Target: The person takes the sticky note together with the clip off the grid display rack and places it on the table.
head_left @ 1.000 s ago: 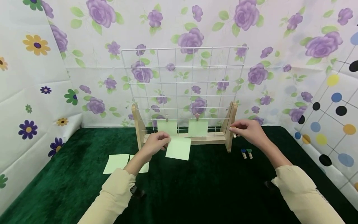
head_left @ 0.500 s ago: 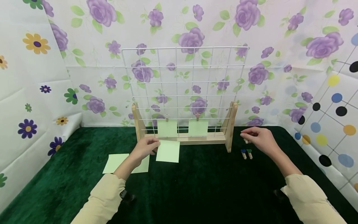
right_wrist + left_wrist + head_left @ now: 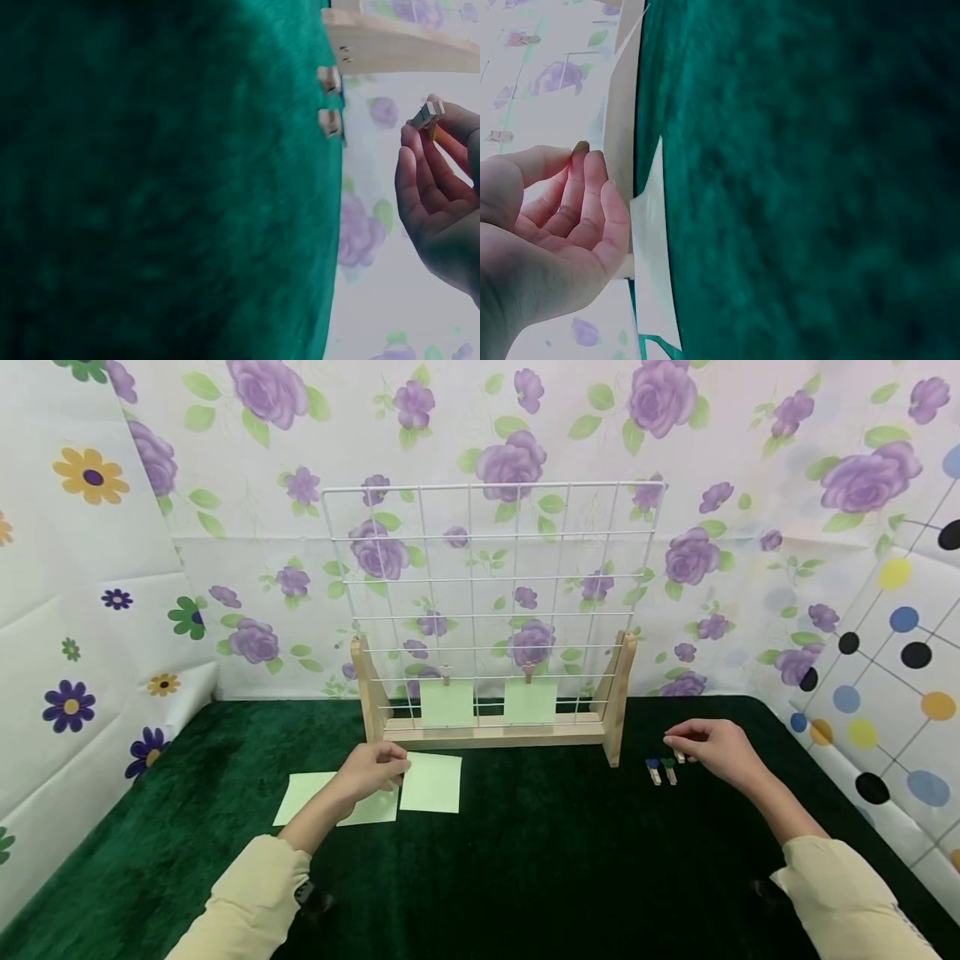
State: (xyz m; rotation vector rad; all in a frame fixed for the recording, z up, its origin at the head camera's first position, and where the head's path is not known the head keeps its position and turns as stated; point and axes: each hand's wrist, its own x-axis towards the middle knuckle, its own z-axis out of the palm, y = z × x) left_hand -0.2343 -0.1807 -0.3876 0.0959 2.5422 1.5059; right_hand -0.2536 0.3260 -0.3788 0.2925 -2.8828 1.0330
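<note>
My left hand (image 3: 369,774) pinches a pale green paper sheet (image 3: 432,783) by its upper left corner, low in front of the rack. Two more sheets, one at the left (image 3: 300,793) and one partly behind the hand (image 3: 372,807), lie on the table. Between thumb and fingertips my right hand (image 3: 716,750) pinches a small wooden clothespin (image 3: 427,115) with a bit of orange on it. Beside that hand, a blue-topped clothespin (image 3: 654,772) and a green-topped one (image 3: 670,772) lie on the cloth. Two clipped sheets (image 3: 447,703) hang from the white wire grid (image 3: 492,581).
The grid stands in a wooden base (image 3: 495,737) with two upright side posts (image 3: 619,702). Dark green plush cloth (image 3: 525,877) covers the table. Flowered and dotted sheeting (image 3: 750,568) closes off the back and sides.
My left hand has drawn the paper sheet left and down, away from the rack. My right hand has moved right and toward me with the clothespin, away from the post.
</note>
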